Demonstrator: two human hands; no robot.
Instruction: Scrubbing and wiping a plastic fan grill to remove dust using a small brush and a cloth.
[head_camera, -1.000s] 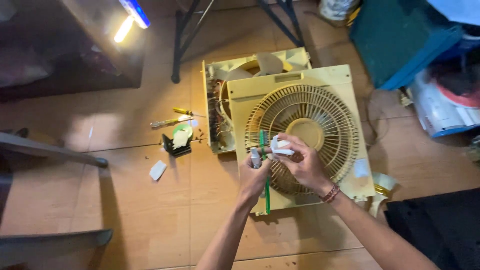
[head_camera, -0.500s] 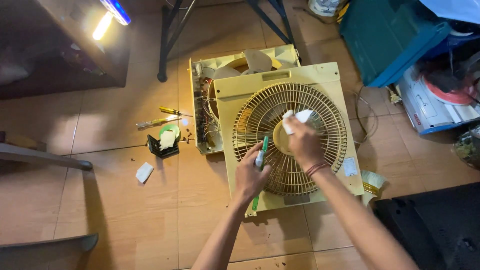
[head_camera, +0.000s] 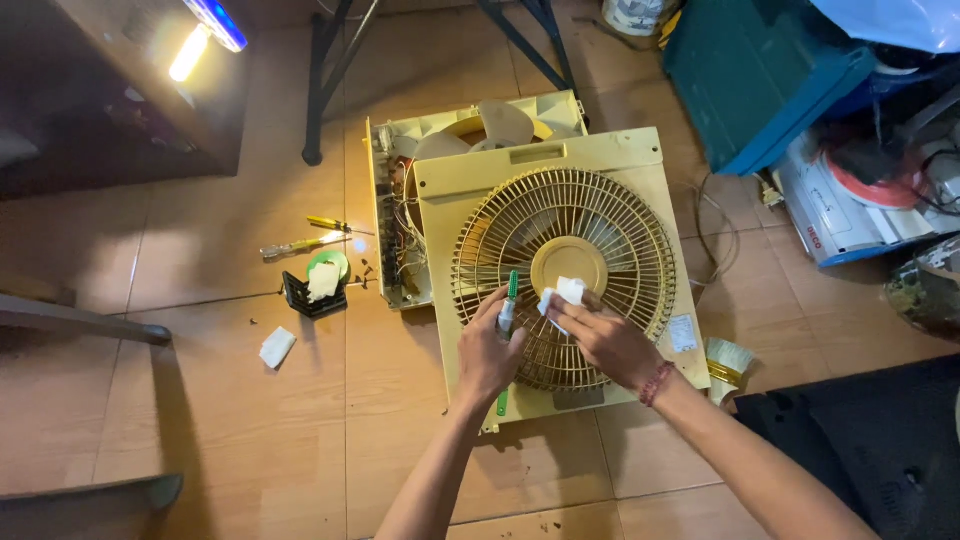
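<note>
Box fan front panel (head_camera: 640, 160) lies flat on the tiled floor, round grille (head_camera: 600, 215) facing up; left hand (head_camera: 487, 352) sits at the grille's 7 o'clock edge, fingers curled around a green-tipped tool (head_camera: 509, 300) that stands near upright; right hand (head_camera: 605, 340) at about 6 o'clock presses a white cloth (head_camera: 562, 294) against the ribs just below the hub (head_camera: 568, 262). Fan housing (head_camera: 440, 135) lies partly under the panel at its 10 o'clock; screwdrivers (head_camera: 310, 240) and a green cup (head_camera: 327, 266) lie at 9 o'clock, a brush (head_camera: 728, 357) at 4 o'clock.
</note>
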